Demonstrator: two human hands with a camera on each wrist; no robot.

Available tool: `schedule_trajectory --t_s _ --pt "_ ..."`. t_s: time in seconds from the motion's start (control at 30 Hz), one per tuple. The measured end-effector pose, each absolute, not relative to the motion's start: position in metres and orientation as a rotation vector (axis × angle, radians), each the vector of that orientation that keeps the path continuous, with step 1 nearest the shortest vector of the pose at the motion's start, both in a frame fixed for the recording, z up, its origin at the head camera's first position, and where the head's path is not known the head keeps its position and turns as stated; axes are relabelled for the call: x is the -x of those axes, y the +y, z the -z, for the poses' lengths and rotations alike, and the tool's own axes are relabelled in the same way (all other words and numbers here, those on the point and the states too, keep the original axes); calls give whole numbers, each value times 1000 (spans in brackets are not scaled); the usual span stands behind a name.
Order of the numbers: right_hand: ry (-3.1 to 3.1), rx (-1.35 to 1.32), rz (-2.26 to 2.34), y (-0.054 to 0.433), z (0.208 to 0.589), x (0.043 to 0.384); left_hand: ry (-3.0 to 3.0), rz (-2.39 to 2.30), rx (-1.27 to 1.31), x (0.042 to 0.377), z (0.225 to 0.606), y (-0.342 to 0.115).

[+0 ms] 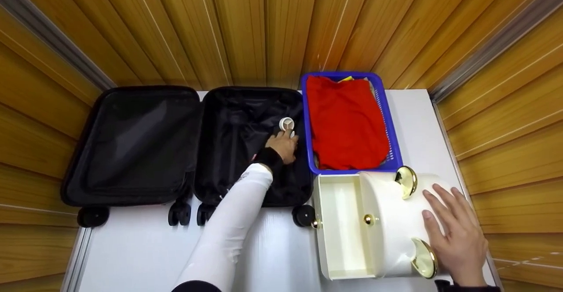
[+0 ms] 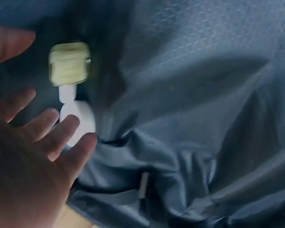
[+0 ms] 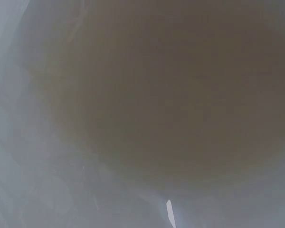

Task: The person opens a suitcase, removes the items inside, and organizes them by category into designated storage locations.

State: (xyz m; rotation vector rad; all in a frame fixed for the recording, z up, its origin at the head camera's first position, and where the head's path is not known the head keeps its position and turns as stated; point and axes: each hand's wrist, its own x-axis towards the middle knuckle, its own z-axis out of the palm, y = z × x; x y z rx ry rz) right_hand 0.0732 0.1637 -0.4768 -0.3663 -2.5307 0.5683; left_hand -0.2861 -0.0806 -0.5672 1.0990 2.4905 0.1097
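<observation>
Over the right half of the open black suitcase (image 1: 246,164) my left hand (image 1: 283,146) reaches down with its fingers spread. By its fingertips lies a small round white object (image 1: 286,124) with a divided inside. The left wrist view shows a blurred pale yellow boxy object (image 2: 70,64) and a white rounded piece (image 2: 80,121) close to the fingers, with nothing gripped. My right hand (image 1: 457,228) rests with fingers spread on a white storage box (image 1: 398,221) with gold-rimmed ear-shaped parts. Its drawer (image 1: 345,226) is pulled out. The right wrist view is too blurred to read.
A blue basket (image 1: 309,151) holding folded red cloth (image 1: 347,125) stands right of the suitcase, behind the storage box. The suitcase's other half (image 1: 140,147) lies at the left. Wood-patterned walls (image 1: 246,28) enclose the white table (image 1: 132,248).
</observation>
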Motion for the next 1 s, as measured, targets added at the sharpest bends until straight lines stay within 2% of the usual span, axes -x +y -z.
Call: schedule_trajectory --t_s 0.23,0.5,0.77,1.0 --pt "-2541 363 -562 161 474 -72 2511 -95 -972 275 583 -83" --pt "-2520 343 -543 165 477 -70 2631 -41 -984 258 605 -75" --pt "-2540 343 -549 170 476 -69 2575 -56 -980 243 605 -73" --pt "-2538 324 -559 174 479 -66 2394 -221 -1043 243 593 -85"
